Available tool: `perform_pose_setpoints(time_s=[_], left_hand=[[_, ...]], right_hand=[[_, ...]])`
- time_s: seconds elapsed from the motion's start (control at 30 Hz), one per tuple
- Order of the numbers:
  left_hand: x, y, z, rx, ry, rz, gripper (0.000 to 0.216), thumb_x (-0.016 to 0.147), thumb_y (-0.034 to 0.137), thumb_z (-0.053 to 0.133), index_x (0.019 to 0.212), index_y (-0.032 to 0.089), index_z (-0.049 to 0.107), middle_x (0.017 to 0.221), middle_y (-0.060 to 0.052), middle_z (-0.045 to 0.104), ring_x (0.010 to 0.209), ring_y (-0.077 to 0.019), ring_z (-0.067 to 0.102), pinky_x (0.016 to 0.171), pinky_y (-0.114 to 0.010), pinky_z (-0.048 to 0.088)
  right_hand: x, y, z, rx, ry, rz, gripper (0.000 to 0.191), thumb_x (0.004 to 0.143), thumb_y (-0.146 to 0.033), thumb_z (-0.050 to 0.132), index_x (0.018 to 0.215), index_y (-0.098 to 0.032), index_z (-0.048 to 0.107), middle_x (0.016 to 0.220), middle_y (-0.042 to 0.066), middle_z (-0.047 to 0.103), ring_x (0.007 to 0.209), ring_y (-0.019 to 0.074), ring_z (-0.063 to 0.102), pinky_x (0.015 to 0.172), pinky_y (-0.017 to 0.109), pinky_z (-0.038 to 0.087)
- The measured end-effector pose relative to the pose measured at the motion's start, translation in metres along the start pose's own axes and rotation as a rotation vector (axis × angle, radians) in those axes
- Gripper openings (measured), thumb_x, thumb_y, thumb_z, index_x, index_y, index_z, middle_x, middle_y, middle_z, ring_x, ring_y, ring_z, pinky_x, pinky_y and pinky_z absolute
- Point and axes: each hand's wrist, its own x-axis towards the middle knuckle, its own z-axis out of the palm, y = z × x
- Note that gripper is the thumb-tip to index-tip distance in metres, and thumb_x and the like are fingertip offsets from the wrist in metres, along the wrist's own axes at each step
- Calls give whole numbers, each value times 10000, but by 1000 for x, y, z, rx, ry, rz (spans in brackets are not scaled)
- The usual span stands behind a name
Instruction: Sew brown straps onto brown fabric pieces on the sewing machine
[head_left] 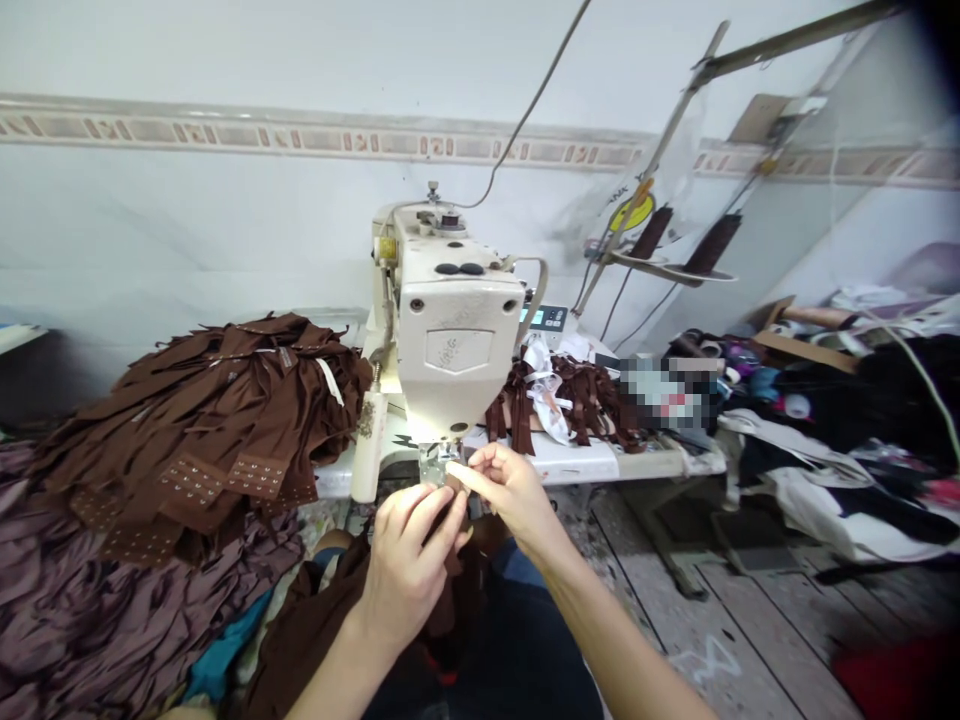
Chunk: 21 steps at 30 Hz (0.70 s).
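Brown cloth (pixel 463 590), seemingly only part-worked, is pinched by the left hand (pixel 414 545) at the sewing machine's (pixel 457 310) near end, the right hand's (pixel 517 495) grip unclear, with the brown heap (pixel 247 400) at left possibly remaining.

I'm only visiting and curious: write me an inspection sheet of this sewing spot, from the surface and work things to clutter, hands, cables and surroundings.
Surface: white table under the sewing machine.
Job's things: brown fabric at the hands; brown pile left of the machine, some pieces with rows of metal fasteners.
Clutter: mauve fabric at far left; brown and white strips right of the machine.
Hands: left hand pinches the brown fabric; right hand is close beside it, grip unclear.
Cables: grey cable rises from the machine's top.
Surroundings: pale wall with patterned border.
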Motion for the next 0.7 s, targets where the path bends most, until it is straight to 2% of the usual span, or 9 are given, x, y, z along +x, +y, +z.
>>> perform_pose_setpoints(time_s=[0.07,0.17,0.23,0.37,0.57,0.7], left_hand=[[2,-1,0,-13,-9,9,361,1029,99,638,1382,165,686,1236,-113,780,1209,-268,652,1063,-442,498],[6,-3,-1,-29,-29,12,348,1033,103,626,1370,157,696,1250,-112,785,1213,-274,645,1073,-450,485],[8,-4,-2,-35,-55,16,334,1042,117,615,1364,145,698,1267,-120,780,1218,-280,639,1074,-453,483],[11,-3,-1,-12,-77,11,333,1051,140,606,1374,144,687,1278,-124,772,1215,-291,633,1066,-457,489],[9,2,3,59,-53,-52,347,1056,125,565,1385,133,677,1281,-145,761,1226,-305,624,1056,-478,491],[6,3,7,81,-72,-80,378,1052,114,557,1414,138,662,1320,-147,748,1242,-311,624,1071,-485,495]], right_hand=[[-13,13,0,20,21,26,469,827,-628,853,846,-214,633,680,-45,589,559,125,509,525,241,426],[-39,32,1,20,-62,51,511,961,-701,670,845,-204,644,672,-36,558,539,123,512,494,236,414],[-54,42,2,44,-107,48,552,982,-725,621,830,-196,646,666,-35,542,510,113,510,470,229,396],[-69,45,4,97,-60,14,541,967,-703,667,831,-180,688,642,-48,496,457,78,444,433,208,331],[-62,34,3,112,-47,19,526,949,-683,708,835,-169,734,597,-45,504,461,84,449,434,203,354],[-58,37,3,146,-31,15,506,953,-656,721,824,-167,728,584,-40,527,470,89,458,439,199,370]])
